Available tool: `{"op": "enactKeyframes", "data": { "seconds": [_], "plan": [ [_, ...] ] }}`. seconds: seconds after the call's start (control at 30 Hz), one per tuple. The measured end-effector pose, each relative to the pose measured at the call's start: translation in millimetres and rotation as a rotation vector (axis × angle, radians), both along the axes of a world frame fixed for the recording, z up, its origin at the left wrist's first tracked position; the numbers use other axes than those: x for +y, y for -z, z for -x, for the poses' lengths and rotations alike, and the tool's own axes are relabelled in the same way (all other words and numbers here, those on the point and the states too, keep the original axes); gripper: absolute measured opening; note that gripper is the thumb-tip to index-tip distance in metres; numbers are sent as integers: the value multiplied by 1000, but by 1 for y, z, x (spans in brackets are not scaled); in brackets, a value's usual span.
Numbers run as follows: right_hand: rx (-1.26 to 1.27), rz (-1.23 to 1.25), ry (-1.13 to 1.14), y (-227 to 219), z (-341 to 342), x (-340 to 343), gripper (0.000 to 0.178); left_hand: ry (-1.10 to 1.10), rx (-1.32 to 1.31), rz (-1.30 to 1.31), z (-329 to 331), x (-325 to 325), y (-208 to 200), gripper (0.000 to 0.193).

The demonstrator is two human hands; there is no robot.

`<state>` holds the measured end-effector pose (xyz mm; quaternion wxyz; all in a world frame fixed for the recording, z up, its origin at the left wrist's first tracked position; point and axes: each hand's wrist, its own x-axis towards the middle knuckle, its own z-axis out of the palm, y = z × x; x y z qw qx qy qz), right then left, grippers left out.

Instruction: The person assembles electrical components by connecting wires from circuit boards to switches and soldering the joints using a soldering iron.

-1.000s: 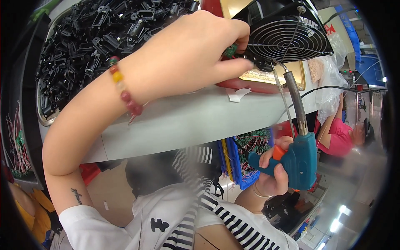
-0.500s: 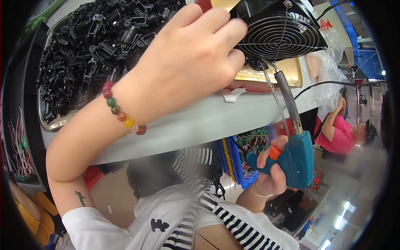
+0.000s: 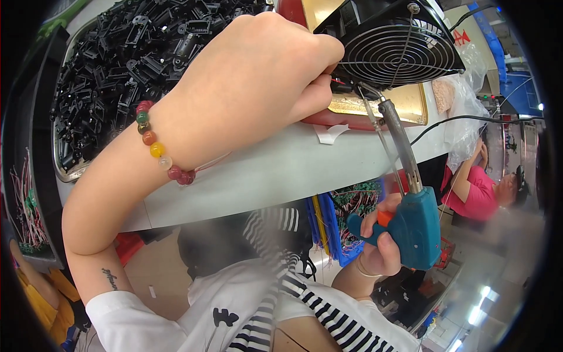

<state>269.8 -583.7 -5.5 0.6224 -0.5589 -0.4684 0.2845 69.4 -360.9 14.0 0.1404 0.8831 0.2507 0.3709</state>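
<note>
My right hand (image 3: 381, 249) is wrapped round the handle of a teal soldering gun (image 3: 421, 232) with an orange trigger. Its metal barrel and thin feed tube point up and away from me, toward the fingers of my left hand (image 3: 252, 88). Those fingers are pinched on a small black plastic part (image 3: 340, 86), mostly hidden behind them, close to the gun's tip. A beaded bracelet (image 3: 156, 150) circles my left wrist. Left of that hand, a metal tray (image 3: 60, 161) is heaped with small black plastic parts (image 3: 126, 70).
A black fan (image 3: 404, 56) with a wire grille stands just beyond the gun's tip, above a red-edged, gold-coloured tray (image 3: 413, 105). A white paper scrap (image 3: 331, 135) hangs at its edge. Blue bins (image 3: 335, 229) hold wired boards below the table. A co-worker in pink (image 3: 476, 190) sits at right.
My left hand has turned at the wrist and shifted slightly left, its fingers more tightly curled. The soldering gun's tip has moved a little left and stays near those fingers.
</note>
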Motion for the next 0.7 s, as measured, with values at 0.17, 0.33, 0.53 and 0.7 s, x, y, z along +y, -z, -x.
{"op": "enactKeyframes", "data": {
  "seconds": [0.17, 0.33, 0.53, 0.7],
  "plan": [
    [216, 3, 55, 10, -7, -8, 60, -8, 8, -32, 0, 1, 1, 10],
    [282, 21, -189, 21, -30, -18, 67, -17, 7, -59, -1, 3, 1, 11],
    [222, 54, -216, 22, -37, -21, 68, -21, -35, -91, -1, 3, 3, 10],
    [240, 29, -240, 18, -31, -14, 64, -11, -28, -123, -2, 5, 6, 7]
  ]
}}
